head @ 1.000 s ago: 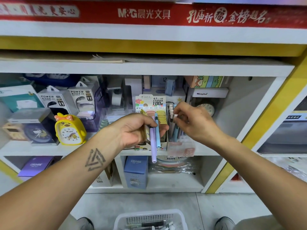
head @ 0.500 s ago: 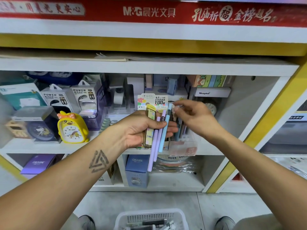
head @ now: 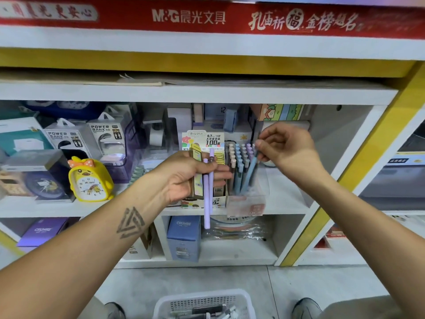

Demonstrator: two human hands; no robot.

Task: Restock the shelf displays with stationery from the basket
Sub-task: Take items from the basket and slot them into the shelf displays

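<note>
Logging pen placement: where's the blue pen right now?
Head view, right of centre: the blue pen is pinched by the right hand, tip down in the clear pen display box, beside the lead-refill box.

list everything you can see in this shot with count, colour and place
purple pens: two, lilac, gripped in the left hand with a flat packet
blue pen: one, pale blue, pinched at its top, tip down in the pen box
pen box: one, clear, middle shelf, full of pastel pens
lead refill display: one, white card box, behind the left hand
duck alarm clock: one, yellow, middle shelf left
power bank packs: two, white, behind the clock
basket: one, white, on the floor
shelf: white with yellow trim
left hand: grips pens
right hand: fingers pinch the blue pen
</note>
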